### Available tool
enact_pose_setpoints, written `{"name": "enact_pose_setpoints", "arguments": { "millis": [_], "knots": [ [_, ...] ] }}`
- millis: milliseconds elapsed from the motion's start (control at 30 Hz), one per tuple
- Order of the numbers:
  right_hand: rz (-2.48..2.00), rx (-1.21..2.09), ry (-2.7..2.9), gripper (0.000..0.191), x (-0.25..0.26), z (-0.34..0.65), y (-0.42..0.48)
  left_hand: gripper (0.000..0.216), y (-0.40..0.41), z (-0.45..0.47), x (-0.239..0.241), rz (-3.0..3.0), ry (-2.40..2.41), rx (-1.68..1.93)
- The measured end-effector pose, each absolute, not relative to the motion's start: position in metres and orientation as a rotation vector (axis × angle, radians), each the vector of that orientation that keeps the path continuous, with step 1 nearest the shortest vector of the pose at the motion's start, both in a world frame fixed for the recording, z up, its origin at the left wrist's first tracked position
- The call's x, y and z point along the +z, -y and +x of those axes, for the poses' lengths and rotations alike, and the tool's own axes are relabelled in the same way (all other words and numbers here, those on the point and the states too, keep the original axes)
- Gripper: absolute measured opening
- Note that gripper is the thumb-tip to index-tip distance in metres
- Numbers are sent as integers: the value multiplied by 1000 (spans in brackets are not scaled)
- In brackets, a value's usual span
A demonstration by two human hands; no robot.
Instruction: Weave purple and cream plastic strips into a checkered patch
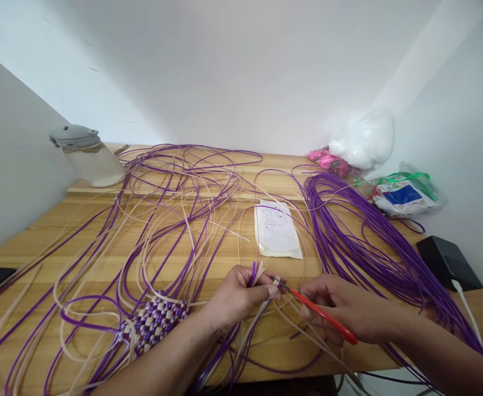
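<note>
My left hand (238, 294) pinches a bunch of purple and cream strips (257, 271) whose ends stick up above my fingers. Red-handled scissors (323, 315) are gripped in my right hand (346, 311), and their tip meets the strip ends at my left thumb. A woven purple-and-white checkered piece (155, 322) lies on the wooden table (80, 220) just left of my left wrist. Long loose strips trail from it across the table.
A thick bundle of purple strips (361, 236) lies at the right. A white paper packet (277, 230) sits mid-table. A clear lidded jar (88, 155) stands back left. Plastic bags (404, 195) and a white bag (363, 137) sit back right, a black box (448, 263) at the right edge.
</note>
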State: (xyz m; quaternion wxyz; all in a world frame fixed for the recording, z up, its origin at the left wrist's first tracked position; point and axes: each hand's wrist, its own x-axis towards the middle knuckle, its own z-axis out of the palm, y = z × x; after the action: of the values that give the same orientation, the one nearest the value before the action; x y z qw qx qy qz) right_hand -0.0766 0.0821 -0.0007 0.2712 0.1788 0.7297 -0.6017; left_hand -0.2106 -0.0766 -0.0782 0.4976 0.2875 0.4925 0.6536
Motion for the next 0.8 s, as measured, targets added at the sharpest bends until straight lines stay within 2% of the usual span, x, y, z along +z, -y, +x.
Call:
{"name": "enact_pose_setpoints", "arguments": {
  "millis": [300, 500, 633, 800],
  "knots": [
    [421, -1403, -2197, 33, -13, -68, -88, 12, 76, -210, -79, 691, -1137, 1582],
    [394, -1594, -2242, 38, -24, -64, -84, 14, 75, -210, -82, 695, -1146, 1605],
    [549, -1670, -2304, 35, -21, -49, -95, 17, 73, -210, -85, 674, -1167, 1612],
    [709, -1235, -2657, 30, -16, -27, -121, 22, 70, -205, -82, 551, -1179, 1642]
  ]
}}
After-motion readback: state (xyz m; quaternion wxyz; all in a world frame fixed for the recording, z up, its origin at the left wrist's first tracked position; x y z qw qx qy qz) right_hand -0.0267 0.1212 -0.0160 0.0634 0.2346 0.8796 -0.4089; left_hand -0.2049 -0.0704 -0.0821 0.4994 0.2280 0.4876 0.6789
